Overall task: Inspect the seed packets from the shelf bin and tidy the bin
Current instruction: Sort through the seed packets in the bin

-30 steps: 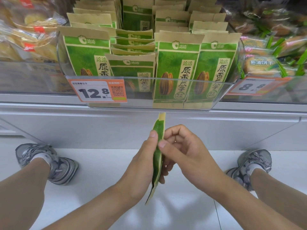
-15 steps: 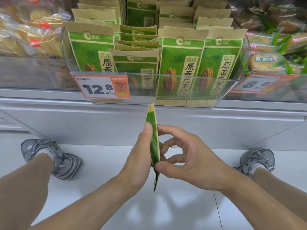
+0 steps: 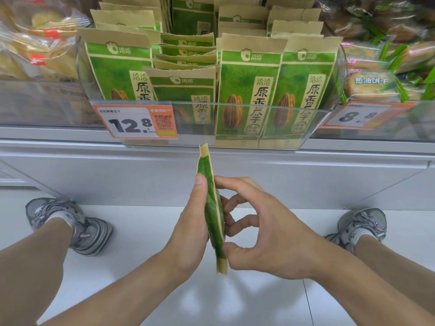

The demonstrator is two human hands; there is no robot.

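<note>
fingers of the left hand (image 3: 188,227) lie flat along one face of a seed packet (image 3: 213,208), thumb on its edge, while the right hand (image 3: 266,234) pinches its lower end between thumb and curled fingers. held edge-on below the shelf lip, the packet shows as a thin green strip with kraft-paper ends. behind it the clear plastic shelf bin (image 3: 313,128) holds upright and toppled matching packets (image 3: 249,90), an orange price tag (image 3: 135,122) clipped in front. glossy wrapped biscuit packs (image 3: 372,81) sit at right; grey sneakers (image 3: 77,224) rest on the white floor.
</note>
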